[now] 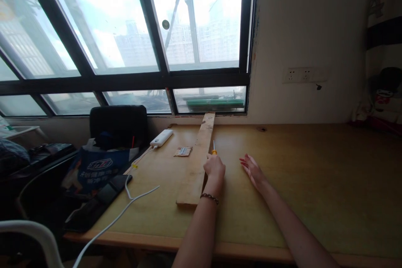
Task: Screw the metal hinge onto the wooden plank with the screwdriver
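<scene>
My left hand is closed around the yellow handle of a screwdriver, whose metal shaft points away from me toward the window. The fist sits at the right edge of a long wooden board, which lies lengthwise on the table and reaches to the window wall. To the right, my right hand is over the bare tabletop with its fingers apart and nothing in them. On the left part of the board's area lies a small card with metal pieces; what the pieces are is too small to tell.
A white power bank with a cable lies at the table's left edge. A white cord crosses the front left corner. Beyond the left edge stand a black chair and a blue bag. Wall sockets are at the back right.
</scene>
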`<control>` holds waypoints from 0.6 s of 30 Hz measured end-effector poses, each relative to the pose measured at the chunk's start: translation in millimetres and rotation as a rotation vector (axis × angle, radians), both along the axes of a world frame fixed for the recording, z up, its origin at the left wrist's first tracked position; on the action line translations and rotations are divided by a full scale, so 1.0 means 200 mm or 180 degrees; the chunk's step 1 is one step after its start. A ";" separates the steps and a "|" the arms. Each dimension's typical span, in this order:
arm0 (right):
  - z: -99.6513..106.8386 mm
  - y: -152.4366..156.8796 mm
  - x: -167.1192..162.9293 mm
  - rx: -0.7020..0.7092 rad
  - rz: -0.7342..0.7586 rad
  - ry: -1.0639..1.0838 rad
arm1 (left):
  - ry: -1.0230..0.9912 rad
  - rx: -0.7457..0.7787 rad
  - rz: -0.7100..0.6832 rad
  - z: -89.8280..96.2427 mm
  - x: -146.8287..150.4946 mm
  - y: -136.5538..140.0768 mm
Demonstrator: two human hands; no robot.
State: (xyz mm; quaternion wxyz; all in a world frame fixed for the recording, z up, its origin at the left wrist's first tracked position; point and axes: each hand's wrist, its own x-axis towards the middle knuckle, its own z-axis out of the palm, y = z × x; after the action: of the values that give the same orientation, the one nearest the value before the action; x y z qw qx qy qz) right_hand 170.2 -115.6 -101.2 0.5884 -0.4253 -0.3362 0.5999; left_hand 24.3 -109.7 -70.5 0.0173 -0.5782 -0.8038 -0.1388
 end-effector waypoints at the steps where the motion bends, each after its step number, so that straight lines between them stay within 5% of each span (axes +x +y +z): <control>1: 0.00 0.00 0.00 -0.0012 -0.0001 -0.0010 | -0.0001 -0.0030 0.0015 0.00 0.00 0.00; 7: -0.01 0.00 0.00 -0.0026 -0.0021 -0.0027 | 0.0043 -0.0278 0.0031 0.01 0.00 0.00; 18: -0.03 0.02 0.00 0.0032 -0.0024 -0.0097 | 0.0328 0.0094 -0.0376 -0.01 0.02 0.00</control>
State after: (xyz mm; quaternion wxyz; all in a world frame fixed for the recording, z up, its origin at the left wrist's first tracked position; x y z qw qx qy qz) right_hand 169.5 -112.5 -107.3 0.5876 -0.4326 -0.3465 0.5895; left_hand 27.7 -109.9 -72.5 0.0589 -0.6306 -0.7642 -0.1215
